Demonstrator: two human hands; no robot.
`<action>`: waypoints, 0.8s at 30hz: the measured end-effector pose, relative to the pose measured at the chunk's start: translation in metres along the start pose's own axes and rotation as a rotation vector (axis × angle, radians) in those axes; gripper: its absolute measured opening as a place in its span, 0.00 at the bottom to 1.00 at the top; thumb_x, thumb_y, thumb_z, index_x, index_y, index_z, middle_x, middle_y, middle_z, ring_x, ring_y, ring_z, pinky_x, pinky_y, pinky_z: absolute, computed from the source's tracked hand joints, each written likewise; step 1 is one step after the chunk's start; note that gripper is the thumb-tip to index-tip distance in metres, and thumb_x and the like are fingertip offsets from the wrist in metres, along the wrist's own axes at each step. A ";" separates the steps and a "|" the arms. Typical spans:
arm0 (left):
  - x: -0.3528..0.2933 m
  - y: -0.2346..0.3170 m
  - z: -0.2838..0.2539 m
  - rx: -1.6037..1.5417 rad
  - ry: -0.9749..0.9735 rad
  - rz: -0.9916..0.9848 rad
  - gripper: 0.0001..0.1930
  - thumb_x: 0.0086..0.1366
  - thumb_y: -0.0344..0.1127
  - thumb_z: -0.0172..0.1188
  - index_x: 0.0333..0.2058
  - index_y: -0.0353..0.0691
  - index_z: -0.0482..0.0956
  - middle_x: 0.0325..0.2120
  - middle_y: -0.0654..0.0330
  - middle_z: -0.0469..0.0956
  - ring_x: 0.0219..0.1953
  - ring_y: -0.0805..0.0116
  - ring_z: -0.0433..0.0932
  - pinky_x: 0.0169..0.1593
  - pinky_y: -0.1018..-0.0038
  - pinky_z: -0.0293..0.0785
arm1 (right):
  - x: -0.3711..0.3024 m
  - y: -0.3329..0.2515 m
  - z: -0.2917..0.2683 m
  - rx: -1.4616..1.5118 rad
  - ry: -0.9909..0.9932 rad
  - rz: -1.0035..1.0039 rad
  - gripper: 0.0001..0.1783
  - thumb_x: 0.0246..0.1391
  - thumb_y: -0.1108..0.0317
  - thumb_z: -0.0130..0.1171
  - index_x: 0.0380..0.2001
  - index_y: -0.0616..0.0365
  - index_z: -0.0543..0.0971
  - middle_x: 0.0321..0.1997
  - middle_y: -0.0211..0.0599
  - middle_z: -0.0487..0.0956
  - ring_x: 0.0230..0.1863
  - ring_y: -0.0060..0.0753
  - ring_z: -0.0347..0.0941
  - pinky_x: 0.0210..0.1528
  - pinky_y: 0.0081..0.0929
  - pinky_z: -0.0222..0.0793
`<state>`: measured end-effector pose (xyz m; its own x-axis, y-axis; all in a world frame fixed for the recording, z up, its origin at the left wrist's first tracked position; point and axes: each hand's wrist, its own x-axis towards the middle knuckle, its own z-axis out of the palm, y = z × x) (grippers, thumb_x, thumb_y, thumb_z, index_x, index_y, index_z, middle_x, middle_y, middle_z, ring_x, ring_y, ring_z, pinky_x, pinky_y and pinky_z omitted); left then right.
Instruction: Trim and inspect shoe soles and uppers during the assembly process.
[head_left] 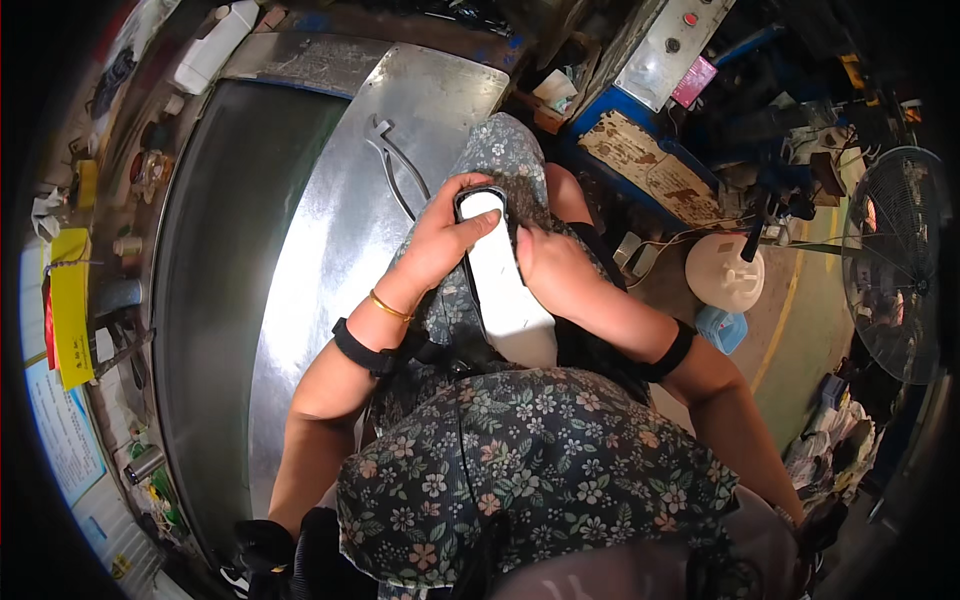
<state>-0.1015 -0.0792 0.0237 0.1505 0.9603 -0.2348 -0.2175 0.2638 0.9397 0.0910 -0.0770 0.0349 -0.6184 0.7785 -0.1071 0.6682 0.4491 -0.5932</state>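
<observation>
A long white shoe last (497, 265) with a black edging, apparently a shoe upper, rests over my lap, its narrow end away from me. My left hand (440, 235) is closed round the far left side, with the thumb lying on the white face. On the right side, my right hand (558, 272) is closed against the edge of the last; its fingertips are partly hidden. Metal pincers (392, 165) lie on the shiny metal tabletop (320, 220), just beyond my left hand.
Left of the tabletop runs a dark belt (235, 220). Yellow card (72, 305) and small tools crowd the far left. At the right stand a blue machine (620, 110), a white plastic jug (722, 272), a blue container (722, 328) and a fan (895, 262). Patterned cloth covers my lap.
</observation>
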 end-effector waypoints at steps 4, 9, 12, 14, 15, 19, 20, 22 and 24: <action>0.007 -0.001 -0.002 0.125 0.036 0.056 0.22 0.63 0.27 0.61 0.56 0.37 0.67 0.46 0.61 0.74 0.47 0.73 0.72 0.53 0.76 0.69 | 0.017 -0.016 -0.005 -0.389 0.182 0.014 0.13 0.57 0.67 0.51 0.32 0.70 0.76 0.26 0.56 0.79 0.16 0.37 0.76 0.14 0.32 0.68; 0.011 -0.003 0.009 0.146 -0.010 0.046 0.24 0.63 0.28 0.62 0.57 0.36 0.66 0.43 0.62 0.74 0.45 0.75 0.72 0.50 0.78 0.70 | -0.013 0.003 -0.005 0.733 0.034 0.127 0.29 0.66 0.60 0.45 0.62 0.71 0.60 0.61 0.61 0.66 0.62 0.45 0.67 0.60 0.35 0.64; 0.012 0.010 0.018 0.099 -0.015 -0.109 0.24 0.62 0.27 0.61 0.57 0.36 0.67 0.43 0.60 0.76 0.45 0.72 0.74 0.51 0.76 0.70 | -0.042 0.016 0.001 0.733 -0.079 0.146 0.31 0.68 0.61 0.43 0.67 0.65 0.53 0.66 0.52 0.62 0.69 0.37 0.56 0.67 0.31 0.52; 0.013 0.021 0.020 -0.356 0.033 -0.099 0.20 0.65 0.32 0.57 0.54 0.32 0.70 0.43 0.57 0.78 0.49 0.68 0.75 0.54 0.73 0.70 | -0.038 0.019 0.007 0.924 -0.086 0.223 0.32 0.68 0.59 0.44 0.68 0.64 0.52 0.61 0.52 0.69 0.61 0.39 0.68 0.60 0.31 0.62; 0.012 0.025 0.021 -0.563 0.182 0.111 0.21 0.67 0.38 0.51 0.52 0.28 0.72 0.44 0.54 0.79 0.50 0.62 0.76 0.56 0.69 0.71 | -0.031 0.017 0.011 0.868 0.008 0.239 0.33 0.68 0.57 0.44 0.67 0.65 0.52 0.61 0.55 0.69 0.60 0.43 0.68 0.60 0.32 0.62; -0.007 0.024 0.023 0.400 0.601 -0.203 0.27 0.73 0.47 0.37 0.41 0.27 0.78 0.36 0.41 0.81 0.42 0.56 0.81 0.49 0.61 0.74 | 0.004 -0.010 0.016 0.561 0.094 0.123 0.39 0.67 0.51 0.42 0.67 0.71 0.48 0.61 0.68 0.65 0.58 0.59 0.69 0.59 0.41 0.64; -0.010 0.023 0.022 0.411 0.656 -0.121 0.27 0.73 0.47 0.37 0.41 0.27 0.78 0.36 0.41 0.81 0.42 0.56 0.81 0.49 0.61 0.74 | 0.008 -0.018 0.015 0.568 0.086 0.108 0.39 0.67 0.51 0.42 0.67 0.71 0.48 0.61 0.68 0.65 0.58 0.59 0.69 0.59 0.41 0.64; -0.009 0.025 0.016 1.536 0.450 -0.156 0.25 0.72 0.45 0.37 0.30 0.32 0.80 0.25 0.43 0.81 0.30 0.49 0.82 0.35 0.57 0.78 | 0.010 -0.030 0.010 0.237 -0.079 0.317 0.42 0.66 0.49 0.41 0.67 0.74 0.43 0.62 0.74 0.61 0.56 0.69 0.68 0.58 0.47 0.65; -0.001 0.034 0.009 1.625 0.357 -0.069 0.25 0.71 0.43 0.38 0.24 0.36 0.80 0.22 0.48 0.81 0.25 0.46 0.81 0.28 0.55 0.76 | 0.007 -0.032 0.008 0.251 -0.048 0.329 0.43 0.65 0.50 0.41 0.67 0.72 0.40 0.62 0.74 0.59 0.53 0.72 0.69 0.55 0.51 0.67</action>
<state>-0.1005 -0.0720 0.0584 -0.1471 0.9830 -0.1102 0.9778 0.1613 0.1338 0.0621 -0.0895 0.0462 -0.4112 0.8387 -0.3570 0.7154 0.0542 -0.6966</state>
